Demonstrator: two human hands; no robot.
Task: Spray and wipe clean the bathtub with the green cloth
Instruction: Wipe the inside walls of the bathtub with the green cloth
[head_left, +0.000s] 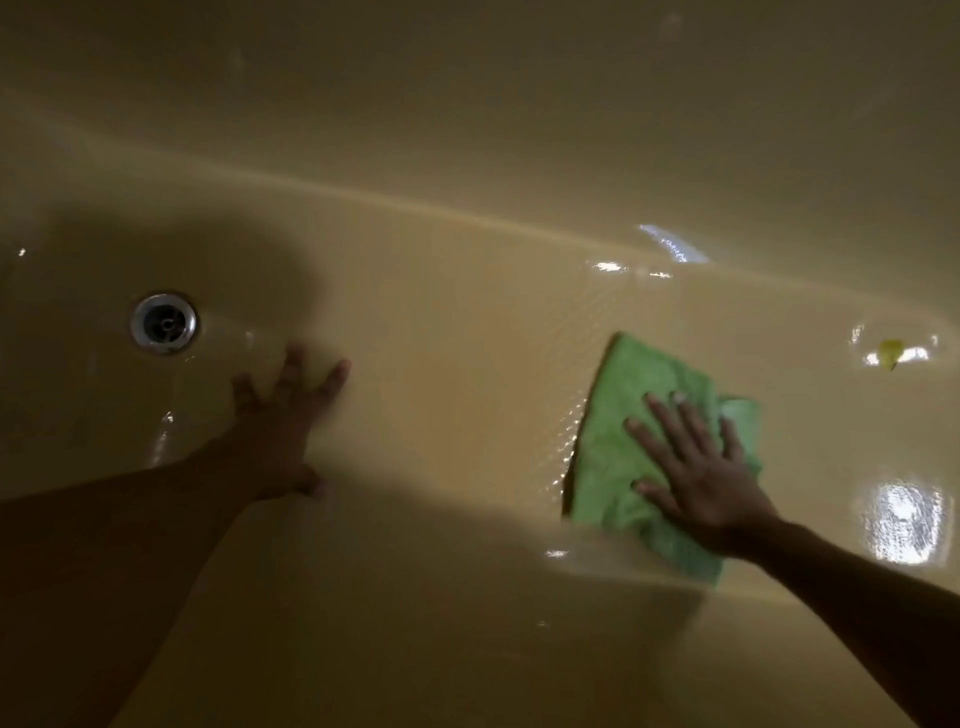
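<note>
Head view: I see my right hand (704, 475) flat on the green cloth (631, 415), fingers straight and spread, pressing it to the wet floor of the yellow bathtub (467, 322), right of centre and near the tub's near wall. My left hand (283, 415) rests palm-down on the bare tub floor, fingers splayed and holding nothing, just right of the metal drain (163, 323) and well apart from the cloth. A small yellow-green speck (890, 352) lies far right among bright glare patches; I cannot tell what it is.
</note>
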